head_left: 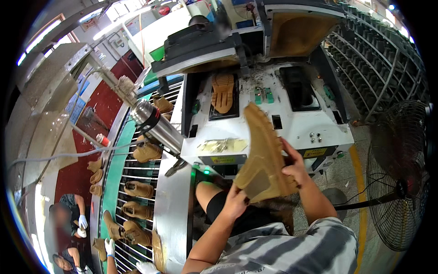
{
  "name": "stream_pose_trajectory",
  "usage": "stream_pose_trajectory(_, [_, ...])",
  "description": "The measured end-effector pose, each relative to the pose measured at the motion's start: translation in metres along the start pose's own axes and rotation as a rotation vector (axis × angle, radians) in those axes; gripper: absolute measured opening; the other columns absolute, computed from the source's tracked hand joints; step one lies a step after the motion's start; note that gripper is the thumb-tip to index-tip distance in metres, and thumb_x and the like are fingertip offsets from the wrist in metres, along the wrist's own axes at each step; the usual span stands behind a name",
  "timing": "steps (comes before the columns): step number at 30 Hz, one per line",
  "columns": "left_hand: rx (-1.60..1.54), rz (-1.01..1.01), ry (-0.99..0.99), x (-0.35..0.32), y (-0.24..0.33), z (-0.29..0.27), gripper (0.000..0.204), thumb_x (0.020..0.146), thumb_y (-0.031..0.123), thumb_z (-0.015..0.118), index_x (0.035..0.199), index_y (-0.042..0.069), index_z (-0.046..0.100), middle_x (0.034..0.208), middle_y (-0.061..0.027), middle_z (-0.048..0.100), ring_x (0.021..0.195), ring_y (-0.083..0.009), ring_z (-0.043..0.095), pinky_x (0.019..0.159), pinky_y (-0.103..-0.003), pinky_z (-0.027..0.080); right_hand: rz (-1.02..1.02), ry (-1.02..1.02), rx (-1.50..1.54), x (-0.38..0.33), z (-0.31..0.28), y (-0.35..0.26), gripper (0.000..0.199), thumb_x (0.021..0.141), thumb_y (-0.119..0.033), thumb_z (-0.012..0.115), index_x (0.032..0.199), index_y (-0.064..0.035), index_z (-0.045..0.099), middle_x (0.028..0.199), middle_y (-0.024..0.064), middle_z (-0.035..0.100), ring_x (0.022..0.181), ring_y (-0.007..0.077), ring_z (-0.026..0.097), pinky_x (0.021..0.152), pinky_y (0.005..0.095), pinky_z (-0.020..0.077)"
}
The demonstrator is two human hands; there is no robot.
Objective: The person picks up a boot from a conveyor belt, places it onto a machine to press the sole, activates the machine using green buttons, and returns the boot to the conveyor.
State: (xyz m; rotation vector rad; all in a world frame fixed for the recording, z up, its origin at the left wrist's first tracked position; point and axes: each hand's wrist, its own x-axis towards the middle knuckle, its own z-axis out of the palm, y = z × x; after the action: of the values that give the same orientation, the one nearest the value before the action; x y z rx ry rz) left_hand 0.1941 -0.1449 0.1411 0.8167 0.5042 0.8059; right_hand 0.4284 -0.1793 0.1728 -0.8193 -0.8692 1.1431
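The left hand [236, 203] clasps the shaft of a tan, thick-soled boot [262, 157]; the right hand [296, 170] grips its underside. The boot tilts toe-up at the front edge of a white metal machine [292, 123], whose left black rectangular recess [232, 112] holds an orange-tan treaded outsole [223, 93].

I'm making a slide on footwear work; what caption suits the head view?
Left hand and right hand hold a tan boot at a white machine beside a roller conveyor carrying more footwear.

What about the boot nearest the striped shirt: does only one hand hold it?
No, the left hand and right hand both grip the boot.
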Motion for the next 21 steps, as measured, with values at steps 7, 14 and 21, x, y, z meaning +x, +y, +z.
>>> stream_pose_trajectory(7, [0.347, -0.047, -0.363, 0.058, -0.049, -0.03, 0.022, 0.098, 0.01, 0.054, 0.115, 0.0, 0.062, 0.116, -0.0092, 0.063, 0.105, -0.0209, 0.06, 0.094, -0.035, 0.048, -0.395, 0.301, -0.379, 0.04, -0.124, -0.069, 0.086, 0.062, -0.011, 0.066, 0.144, -0.0031, 0.042, 0.144, 0.0127, 0.045, 0.123, 0.0237, 0.053, 0.097, 0.0342, 0.0453])
stream_pose_trajectory(14, [1.383, -0.017, -0.078, 0.056, -0.126, -0.136, 0.021, 0.082, 0.022, 0.063, 0.093, 0.006, 0.072, 0.087, -0.018, 0.068, 0.081, -0.0361, 0.066, 0.074, -0.041, 0.053, -0.373, 0.526, -1.292, 0.193, -0.198, -0.177, 0.081, 0.063, -0.018, 0.068, 0.141, -0.0133, 0.048, 0.131, 0.015, 0.059, 0.106, 0.0276, 0.063, 0.091, 0.0342, 0.0477])
stream_pose_trajectory(21, [1.418, -0.113, -0.057, 0.075, -0.143, -0.157, 0.022, 0.083, 0.024, 0.061, 0.092, 0.008, 0.072, 0.088, -0.0189, 0.068, 0.084, -0.0358, 0.066, 0.074, -0.042, 0.053, 0.176, 0.622, -1.678, 0.294, -0.181, -0.169, 0.091, 0.057, -0.039, 0.071, 0.14, -0.0097, 0.048, 0.125, 0.0171, 0.062, 0.113, 0.032, 0.06, 0.093, 0.0384, 0.0482])
